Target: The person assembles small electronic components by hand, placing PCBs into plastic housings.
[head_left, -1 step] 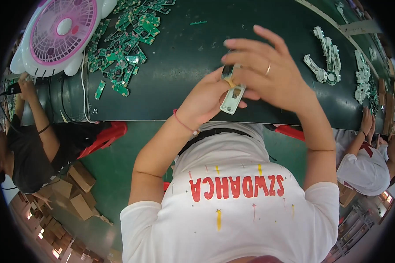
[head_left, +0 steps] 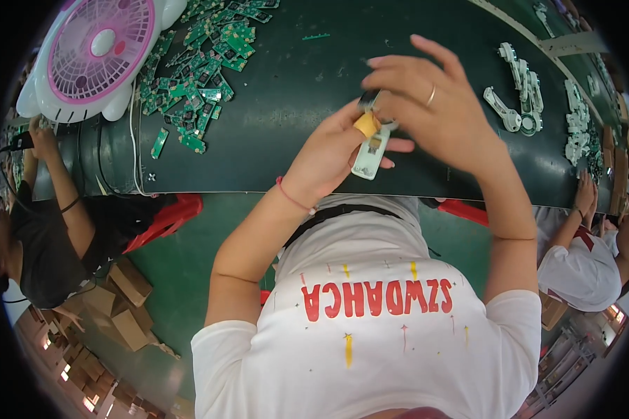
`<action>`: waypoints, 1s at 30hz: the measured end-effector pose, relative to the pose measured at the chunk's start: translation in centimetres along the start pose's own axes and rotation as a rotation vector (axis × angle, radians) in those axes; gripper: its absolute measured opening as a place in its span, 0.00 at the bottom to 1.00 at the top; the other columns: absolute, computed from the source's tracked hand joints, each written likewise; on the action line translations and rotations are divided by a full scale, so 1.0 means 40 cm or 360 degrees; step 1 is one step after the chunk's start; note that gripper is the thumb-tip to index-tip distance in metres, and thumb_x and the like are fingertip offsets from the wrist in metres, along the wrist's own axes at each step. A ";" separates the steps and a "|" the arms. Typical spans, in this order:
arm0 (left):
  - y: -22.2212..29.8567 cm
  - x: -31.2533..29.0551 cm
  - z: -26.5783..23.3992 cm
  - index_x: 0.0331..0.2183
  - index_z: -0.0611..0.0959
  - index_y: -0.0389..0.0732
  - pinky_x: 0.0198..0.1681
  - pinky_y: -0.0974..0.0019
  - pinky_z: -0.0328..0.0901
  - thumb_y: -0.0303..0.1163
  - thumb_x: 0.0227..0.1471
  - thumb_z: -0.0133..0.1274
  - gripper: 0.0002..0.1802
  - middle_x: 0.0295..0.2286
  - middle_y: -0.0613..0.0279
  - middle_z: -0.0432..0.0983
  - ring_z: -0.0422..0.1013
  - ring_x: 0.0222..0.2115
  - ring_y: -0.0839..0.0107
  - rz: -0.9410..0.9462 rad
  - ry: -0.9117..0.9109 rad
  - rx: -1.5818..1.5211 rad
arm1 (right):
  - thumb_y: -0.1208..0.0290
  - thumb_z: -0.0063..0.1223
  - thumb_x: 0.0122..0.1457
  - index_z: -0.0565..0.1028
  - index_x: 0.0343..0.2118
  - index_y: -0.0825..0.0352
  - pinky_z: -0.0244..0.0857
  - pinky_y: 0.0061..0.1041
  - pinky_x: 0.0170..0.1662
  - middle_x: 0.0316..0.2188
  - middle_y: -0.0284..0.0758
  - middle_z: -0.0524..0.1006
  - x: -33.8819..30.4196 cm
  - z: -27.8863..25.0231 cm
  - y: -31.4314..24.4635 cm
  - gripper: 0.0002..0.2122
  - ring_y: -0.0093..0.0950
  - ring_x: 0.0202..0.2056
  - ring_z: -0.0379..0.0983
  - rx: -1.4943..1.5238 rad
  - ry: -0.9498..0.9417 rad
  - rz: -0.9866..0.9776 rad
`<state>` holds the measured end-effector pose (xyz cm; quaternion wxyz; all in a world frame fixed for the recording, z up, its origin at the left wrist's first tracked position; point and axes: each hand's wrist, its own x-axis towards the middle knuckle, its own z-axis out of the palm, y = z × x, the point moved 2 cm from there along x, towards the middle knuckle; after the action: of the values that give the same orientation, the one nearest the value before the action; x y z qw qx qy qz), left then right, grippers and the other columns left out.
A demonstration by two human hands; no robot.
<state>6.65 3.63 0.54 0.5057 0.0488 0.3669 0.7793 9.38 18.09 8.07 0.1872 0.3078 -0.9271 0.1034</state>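
Gripped in left hand: pale casing, at near side of table. At casing's upper end: right hand, fingers bent, hold not discernible. Possible fault: yellow piece dislodged by uneven finger pressure.

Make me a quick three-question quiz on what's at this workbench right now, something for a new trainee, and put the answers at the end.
1. Pick one: what lies heaped beside the pink-and-white fan?
A) glass bottles
B) green circuit boards
C) wooden blocks

2. True or false: a ring is on a finger of the right hand.

3. Fill the gap: the pale plastic housing is gripped by the ____ hand.

Key: 1. B. 2. True. 3. Left: the left hand grips it.
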 end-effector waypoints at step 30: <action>0.051 0.023 0.030 0.57 0.57 0.40 0.53 0.59 0.60 0.26 0.58 0.37 0.25 0.51 0.47 0.62 0.63 0.50 0.56 0.0916 0.0181 -0.0019 | 0.79 0.60 0.45 0.71 0.36 0.66 0.68 0.23 0.35 0.32 0.35 0.70 -0.038 0.102 -0.040 0.14 0.27 0.32 0.74 0.1274 0.0357 0.1227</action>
<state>5.22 4.55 2.39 0.2428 0.1040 0.3611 0.8943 10.33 16.38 3.86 0.1020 -0.0188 -0.8353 0.5399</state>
